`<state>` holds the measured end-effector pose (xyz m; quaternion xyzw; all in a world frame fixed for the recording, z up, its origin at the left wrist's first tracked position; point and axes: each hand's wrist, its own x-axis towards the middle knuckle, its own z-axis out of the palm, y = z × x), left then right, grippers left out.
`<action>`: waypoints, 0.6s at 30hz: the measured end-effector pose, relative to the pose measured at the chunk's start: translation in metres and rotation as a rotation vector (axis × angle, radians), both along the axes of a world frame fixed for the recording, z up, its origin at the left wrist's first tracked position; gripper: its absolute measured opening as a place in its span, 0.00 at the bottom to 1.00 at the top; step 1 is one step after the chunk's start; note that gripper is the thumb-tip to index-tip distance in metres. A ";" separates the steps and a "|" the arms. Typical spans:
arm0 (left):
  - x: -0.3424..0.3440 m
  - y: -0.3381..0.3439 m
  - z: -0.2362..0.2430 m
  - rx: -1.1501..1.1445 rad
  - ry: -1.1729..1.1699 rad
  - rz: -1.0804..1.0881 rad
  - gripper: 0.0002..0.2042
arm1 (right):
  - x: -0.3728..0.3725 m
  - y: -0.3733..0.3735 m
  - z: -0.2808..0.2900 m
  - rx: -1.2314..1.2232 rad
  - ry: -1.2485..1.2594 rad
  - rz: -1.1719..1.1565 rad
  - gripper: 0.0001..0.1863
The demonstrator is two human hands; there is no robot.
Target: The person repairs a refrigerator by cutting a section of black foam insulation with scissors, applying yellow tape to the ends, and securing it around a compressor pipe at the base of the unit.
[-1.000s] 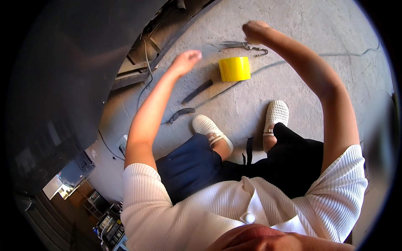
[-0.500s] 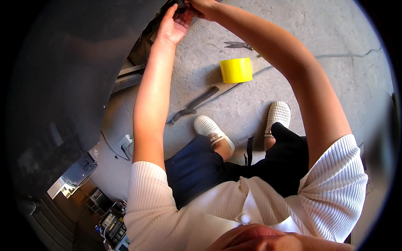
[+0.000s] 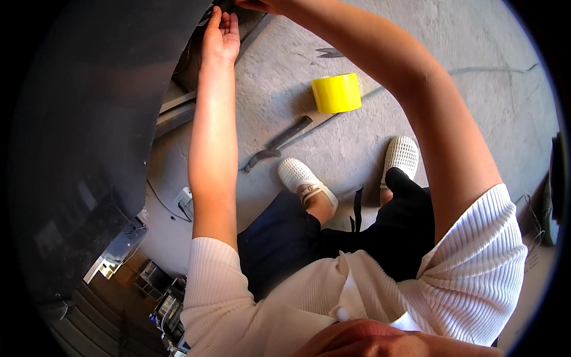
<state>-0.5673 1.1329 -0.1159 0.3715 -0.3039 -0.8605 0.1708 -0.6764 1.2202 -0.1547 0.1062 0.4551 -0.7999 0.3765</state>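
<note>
A large dark, smooth panel [image 3: 89, 131] fills the left side. At its far edge my left hand [image 3: 221, 40] is raised with the palm showing, thumb up and fingers stretched out, its fingertips close to a dark part under the edge. My right hand [image 3: 262, 5] reaches in from the right beside it at the top of the picture. The picture's edge cuts off most of its fingers, so whatever they touch is hidden. Metal bars [image 3: 175, 113] show below the panel, behind my left forearm.
On the concrete floor stand a yellow roll of tape [image 3: 336, 93] and, farther off, scissors [image 3: 329, 53] partly behind my right arm. A dark tube-like piece [image 3: 289, 132] lies nearer my white shoes [image 3: 297, 174]. A cable [image 3: 488, 69] crosses the floor; a white socket [image 3: 184, 196] sits left.
Both hands have shifted left along the panel's far edge. The right hand has gone farther out of the picture at the top. The view has moved slightly.
</note>
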 end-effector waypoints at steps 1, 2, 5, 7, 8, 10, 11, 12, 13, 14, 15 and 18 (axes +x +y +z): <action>0.000 0.002 -0.002 -0.019 0.008 0.022 0.09 | 0.002 -0.001 0.001 -0.005 0.000 -0.025 0.22; 0.000 -0.001 -0.003 -0.041 0.019 0.050 0.09 | 0.006 0.002 0.005 -0.001 0.034 0.032 0.21; -0.001 0.001 -0.003 -0.068 0.035 0.098 0.08 | 0.011 0.015 0.007 -0.051 0.098 0.128 0.18; -0.006 0.008 -0.004 -0.065 0.025 0.099 0.07 | 0.004 0.013 -0.010 -0.176 0.080 0.098 0.16; -0.005 0.007 -0.004 -0.069 0.011 0.104 0.07 | 0.006 0.009 -0.008 -0.166 0.052 0.059 0.16; -0.005 0.006 -0.005 -0.073 -0.027 0.100 0.07 | 0.010 0.000 -0.005 -0.142 -0.003 -0.021 0.16; -0.004 0.004 -0.005 -0.077 -0.048 0.092 0.06 | 0.012 -0.005 -0.002 -0.133 -0.032 -0.054 0.16; -0.004 0.003 -0.005 -0.079 -0.069 0.084 0.06 | 0.013 -0.009 0.002 -0.122 -0.062 -0.088 0.16; -0.004 0.003 -0.006 -0.073 -0.066 0.097 0.06 | 0.014 -0.010 0.004 -0.111 -0.091 -0.122 0.15; -0.005 0.005 -0.010 -0.063 -0.062 0.105 0.07 | 0.012 -0.009 0.000 -0.124 -0.077 -0.096 0.15; -0.006 0.008 -0.013 -0.051 -0.059 0.112 0.07 | 0.009 -0.006 -0.005 -0.136 -0.062 -0.071 0.15; -0.006 0.006 -0.034 -0.035 -0.057 0.142 0.10 | 0.011 0.001 0.000 -0.090 -0.082 -0.026 0.14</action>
